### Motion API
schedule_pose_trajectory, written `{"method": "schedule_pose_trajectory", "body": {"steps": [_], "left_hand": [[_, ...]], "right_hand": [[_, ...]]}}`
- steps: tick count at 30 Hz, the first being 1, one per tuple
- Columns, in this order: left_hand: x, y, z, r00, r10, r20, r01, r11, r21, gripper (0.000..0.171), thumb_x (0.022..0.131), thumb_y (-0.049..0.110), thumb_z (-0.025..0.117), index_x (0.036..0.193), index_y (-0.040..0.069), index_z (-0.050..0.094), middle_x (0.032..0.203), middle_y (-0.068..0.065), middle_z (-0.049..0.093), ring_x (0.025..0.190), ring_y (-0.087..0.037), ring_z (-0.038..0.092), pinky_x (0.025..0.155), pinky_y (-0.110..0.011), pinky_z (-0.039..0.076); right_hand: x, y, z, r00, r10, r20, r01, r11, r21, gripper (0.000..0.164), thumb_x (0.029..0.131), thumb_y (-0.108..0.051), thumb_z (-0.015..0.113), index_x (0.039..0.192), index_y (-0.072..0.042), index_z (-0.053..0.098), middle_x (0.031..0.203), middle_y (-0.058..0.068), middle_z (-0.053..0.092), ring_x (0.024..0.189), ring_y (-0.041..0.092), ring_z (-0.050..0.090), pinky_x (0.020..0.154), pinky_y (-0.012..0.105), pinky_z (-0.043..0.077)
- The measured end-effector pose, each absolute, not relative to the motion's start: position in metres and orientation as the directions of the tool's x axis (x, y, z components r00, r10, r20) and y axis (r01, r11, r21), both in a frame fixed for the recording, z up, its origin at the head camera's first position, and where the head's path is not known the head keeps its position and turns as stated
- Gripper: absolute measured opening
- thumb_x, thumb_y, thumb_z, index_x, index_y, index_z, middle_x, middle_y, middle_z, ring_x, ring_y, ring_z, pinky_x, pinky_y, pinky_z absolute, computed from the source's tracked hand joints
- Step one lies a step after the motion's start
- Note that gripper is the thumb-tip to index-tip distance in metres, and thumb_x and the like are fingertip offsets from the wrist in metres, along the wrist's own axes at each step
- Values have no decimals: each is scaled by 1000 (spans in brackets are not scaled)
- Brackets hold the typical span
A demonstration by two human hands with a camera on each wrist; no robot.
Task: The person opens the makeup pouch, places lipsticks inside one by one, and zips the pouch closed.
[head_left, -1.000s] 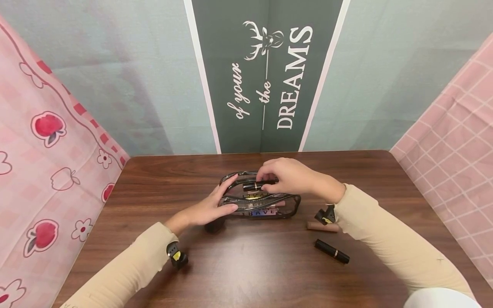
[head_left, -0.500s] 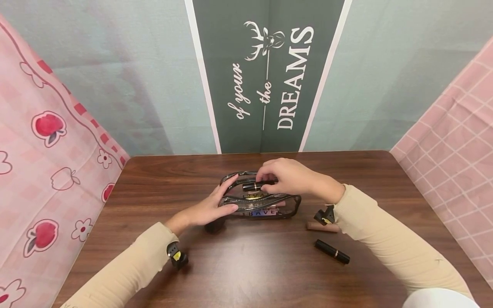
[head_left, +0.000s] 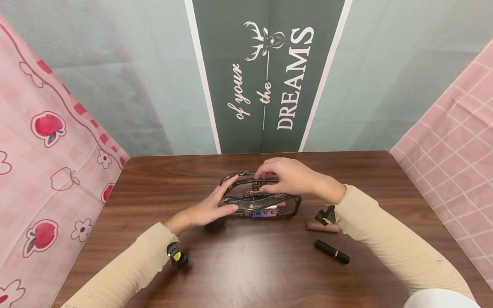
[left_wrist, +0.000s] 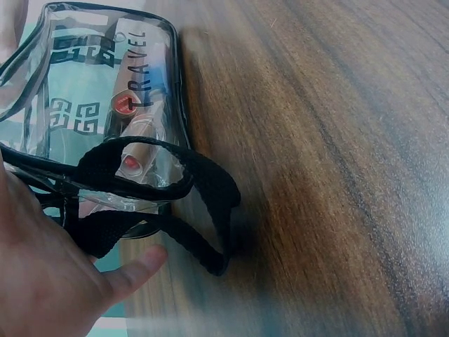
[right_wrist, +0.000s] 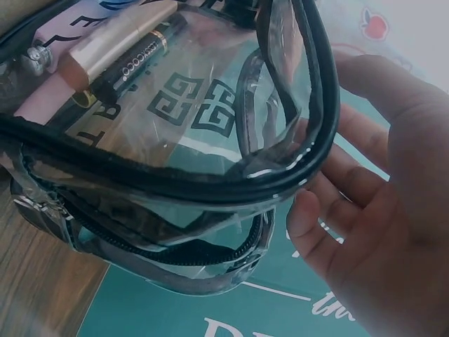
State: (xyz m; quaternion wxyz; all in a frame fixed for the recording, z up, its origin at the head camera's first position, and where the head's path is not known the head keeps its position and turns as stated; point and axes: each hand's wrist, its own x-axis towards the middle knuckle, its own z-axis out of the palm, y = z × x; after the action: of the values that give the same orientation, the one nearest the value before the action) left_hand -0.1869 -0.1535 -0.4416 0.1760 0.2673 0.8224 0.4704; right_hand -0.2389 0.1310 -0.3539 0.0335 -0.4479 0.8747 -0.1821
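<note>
A clear pouch with black piping [head_left: 297, 206] stands unzipped near the table's far side. My left hand [head_left: 206, 208] spans its left end, one finger along the far rim and the thumb over the near rim. At the right end of the opening is my right hand [head_left: 290, 176], fingers loosely bent with nothing seen between them. Through the plastic show a black lettered tube [right_wrist: 133, 74], a pink-and-gold tube [right_wrist: 116, 45] and red-ended tubes [left_wrist: 130, 163]. A black strap [left_wrist: 217, 189] hangs off the pouch's left end. Some right fingers are partly behind the pouch rim in the right wrist view.
A brown tube [head_left: 322, 227] and a black tube with a gold band [head_left: 332, 252] lie on the wooden table [head_left: 246, 269], right of the pouch. Patterned cloths [head_left: 57, 141] hang on the left, back and right. Both wrists wear small black cameras.
The black tube that my right fingers held over the opening is no longer between them; they have parted slightly. My left hand and the pouch stay in place.
</note>
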Motion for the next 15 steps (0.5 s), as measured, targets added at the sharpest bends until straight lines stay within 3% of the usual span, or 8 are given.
{"method": "schedule_pose_trajectory", "body": {"steps": [15], "left_hand": [[-187, -154, -441, -792, 610, -21, 297, 415, 860, 85, 99, 49, 61, 164, 28, 9, 163, -23, 12, 144, -43, 25, 111, -66, 28]], "right_hand": [[-239, 135, -353, -592, -800, 99, -768, 523, -370, 23, 90, -28, 78, 110, -18, 74, 93, -5, 66, 83, 13, 61, 73, 32, 48]]}}
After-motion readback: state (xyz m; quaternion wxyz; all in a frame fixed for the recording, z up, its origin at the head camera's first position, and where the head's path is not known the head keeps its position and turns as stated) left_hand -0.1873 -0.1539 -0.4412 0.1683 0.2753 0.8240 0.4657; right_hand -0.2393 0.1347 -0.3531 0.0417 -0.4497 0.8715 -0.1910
